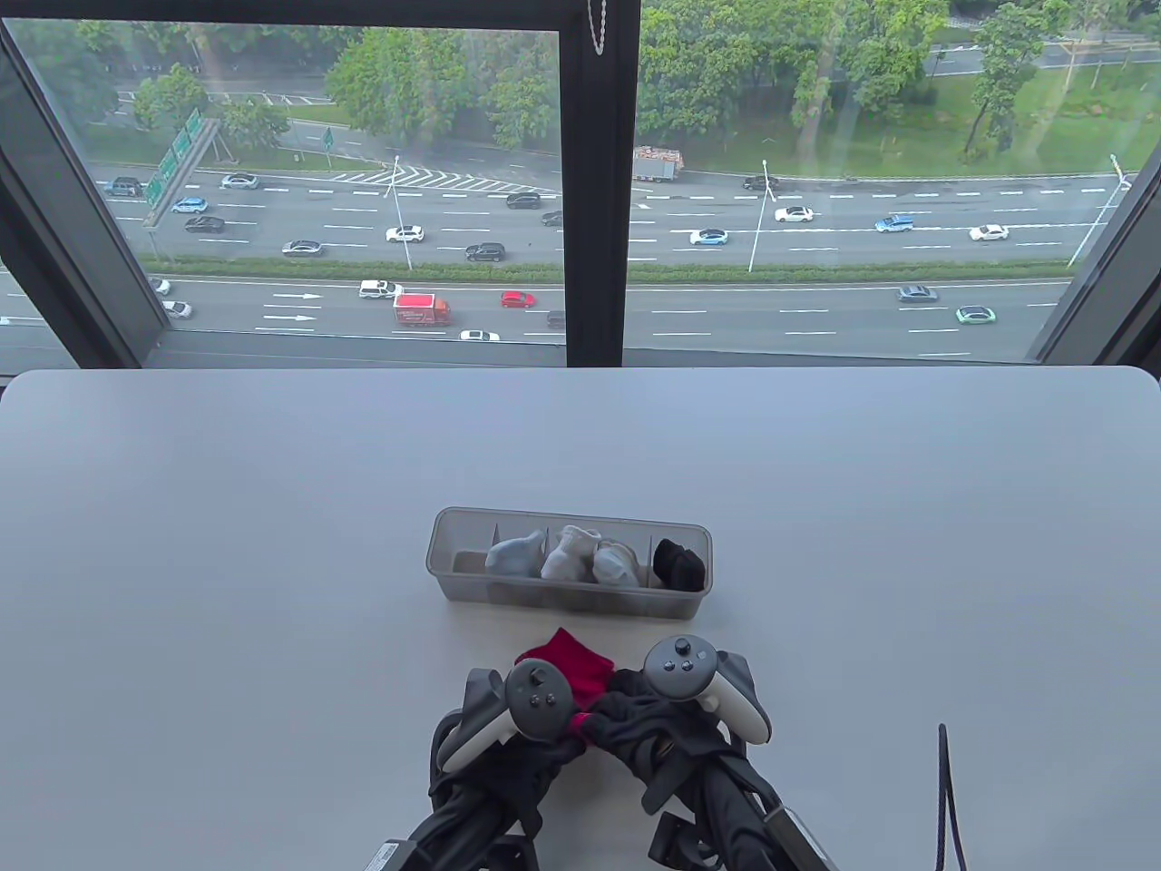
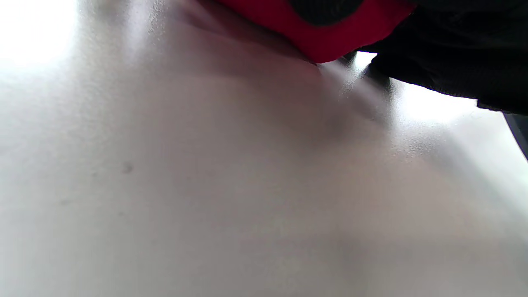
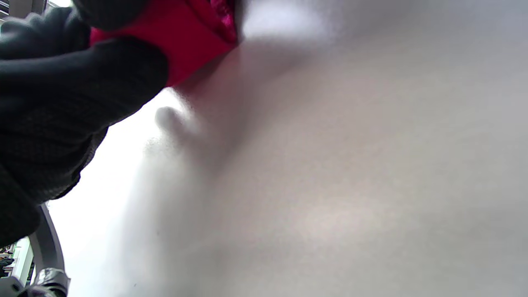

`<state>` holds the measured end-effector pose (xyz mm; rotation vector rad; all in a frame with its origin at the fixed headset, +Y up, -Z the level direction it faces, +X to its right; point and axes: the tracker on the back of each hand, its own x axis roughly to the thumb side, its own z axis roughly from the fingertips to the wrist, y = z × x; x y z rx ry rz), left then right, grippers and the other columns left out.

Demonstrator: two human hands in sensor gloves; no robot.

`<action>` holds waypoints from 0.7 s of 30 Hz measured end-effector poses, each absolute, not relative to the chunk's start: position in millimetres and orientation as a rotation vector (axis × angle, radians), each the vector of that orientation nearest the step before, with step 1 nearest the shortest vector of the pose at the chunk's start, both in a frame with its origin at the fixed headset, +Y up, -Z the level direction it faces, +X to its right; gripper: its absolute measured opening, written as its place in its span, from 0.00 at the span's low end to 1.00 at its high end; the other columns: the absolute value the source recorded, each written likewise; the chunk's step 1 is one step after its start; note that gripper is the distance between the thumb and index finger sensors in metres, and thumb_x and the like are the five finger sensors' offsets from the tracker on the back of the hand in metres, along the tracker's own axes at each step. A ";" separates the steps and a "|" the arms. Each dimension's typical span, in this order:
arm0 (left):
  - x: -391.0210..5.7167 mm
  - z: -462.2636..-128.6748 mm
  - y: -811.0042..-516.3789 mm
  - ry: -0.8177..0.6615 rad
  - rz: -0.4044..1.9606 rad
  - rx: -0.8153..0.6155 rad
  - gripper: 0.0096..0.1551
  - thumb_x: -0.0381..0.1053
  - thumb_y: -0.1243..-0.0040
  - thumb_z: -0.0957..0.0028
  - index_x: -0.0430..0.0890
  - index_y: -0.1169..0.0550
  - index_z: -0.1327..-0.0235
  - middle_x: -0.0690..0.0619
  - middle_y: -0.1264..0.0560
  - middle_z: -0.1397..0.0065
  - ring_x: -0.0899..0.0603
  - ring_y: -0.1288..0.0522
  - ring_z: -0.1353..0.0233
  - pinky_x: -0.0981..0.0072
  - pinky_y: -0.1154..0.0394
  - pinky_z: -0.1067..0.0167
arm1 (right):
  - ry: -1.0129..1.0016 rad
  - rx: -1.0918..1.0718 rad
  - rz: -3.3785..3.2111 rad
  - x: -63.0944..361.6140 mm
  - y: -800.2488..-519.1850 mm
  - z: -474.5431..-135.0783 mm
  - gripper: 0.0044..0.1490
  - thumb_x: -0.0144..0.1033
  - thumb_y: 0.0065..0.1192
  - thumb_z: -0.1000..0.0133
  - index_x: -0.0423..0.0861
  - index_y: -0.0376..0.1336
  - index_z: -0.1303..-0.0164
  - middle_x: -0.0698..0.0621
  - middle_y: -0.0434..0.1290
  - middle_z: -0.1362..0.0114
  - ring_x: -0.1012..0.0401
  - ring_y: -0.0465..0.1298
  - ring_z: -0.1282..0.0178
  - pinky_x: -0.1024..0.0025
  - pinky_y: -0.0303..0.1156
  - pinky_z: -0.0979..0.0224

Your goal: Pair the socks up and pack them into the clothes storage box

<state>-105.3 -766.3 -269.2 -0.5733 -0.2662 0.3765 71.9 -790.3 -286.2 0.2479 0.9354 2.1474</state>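
A red sock bundle (image 1: pixel 573 667) lies on the white table just in front of the clear storage box (image 1: pixel 453 573). Both hands meet on it: my left hand (image 1: pixel 562 726) and my right hand (image 1: pixel 617 703) grip its near end with curled gloved fingers. The left wrist view has the red sock (image 2: pixel 321 37) at its top edge with a black finger over it. The red sock (image 3: pixel 189 45) in the right wrist view is pinched between black fingers (image 3: pixel 82 82). Inside the box's compartments sit a grey pair (image 1: pixel 515 553), two white pairs (image 1: pixel 567 553) and a black pair (image 1: pixel 680 564); its leftmost compartment holds nothing.
The white table (image 1: pixel 272 544) runs out wide on both sides of the box. A black cable (image 1: pixel 948 798) lies near the front right. Behind the table's far edge stands a large window with a dark frame (image 1: pixel 599 181).
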 end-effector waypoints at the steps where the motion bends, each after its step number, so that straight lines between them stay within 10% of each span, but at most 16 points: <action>1: -106.0 -269.4 -767.5 -0.276 0.396 -0.591 0.24 0.48 0.56 0.38 0.37 0.37 0.34 0.40 0.53 0.16 0.30 0.59 0.16 0.23 0.59 0.26 | 0.937 0.253 2.141 72.7 -790.2 -286.8 0.40 0.54 0.49 0.45 0.56 0.44 0.24 0.48 0.29 0.18 0.53 0.21 0.22 0.52 0.17 0.26; 10: -104.2 -271.3 -761.6 -0.292 0.377 -0.617 0.35 0.47 0.50 0.38 0.43 0.53 0.27 0.35 0.54 0.17 0.26 0.58 0.17 0.22 0.59 0.27 | 0.960 0.249 2.160 70.3 -788.1 -288.2 0.28 0.49 0.43 0.44 0.52 0.61 0.36 0.48 0.30 0.18 0.52 0.21 0.22 0.50 0.17 0.26; 13: -102.1 -270.2 -757.1 -0.328 0.310 -0.587 0.25 0.47 0.49 0.38 0.37 0.34 0.33 0.34 0.46 0.18 0.25 0.51 0.18 0.22 0.55 0.26 | 0.975 0.258 2.161 70.3 -787.2 -288.5 0.28 0.50 0.43 0.43 0.50 0.62 0.38 0.48 0.30 0.18 0.52 0.21 0.22 0.50 0.17 0.27; 17: -99.7 -270.9 -758.0 -0.361 0.236 -0.661 0.25 0.49 0.58 0.37 0.33 0.35 0.36 0.35 0.49 0.18 0.26 0.54 0.18 0.21 0.60 0.27 | 0.971 0.270 2.157 68.9 -787.1 -288.3 0.41 0.54 0.49 0.45 0.53 0.45 0.23 0.46 0.30 0.18 0.51 0.21 0.23 0.49 0.17 0.27; 21: -101.5 -272.1 -762.5 -0.385 0.275 -0.720 0.27 0.50 0.56 0.39 0.33 0.38 0.37 0.34 0.55 0.18 0.25 0.60 0.19 0.21 0.65 0.28 | 0.976 0.289 2.123 71.1 -790.0 -287.1 0.28 0.49 0.46 0.43 0.60 0.54 0.31 0.46 0.28 0.18 0.52 0.19 0.23 0.50 0.15 0.28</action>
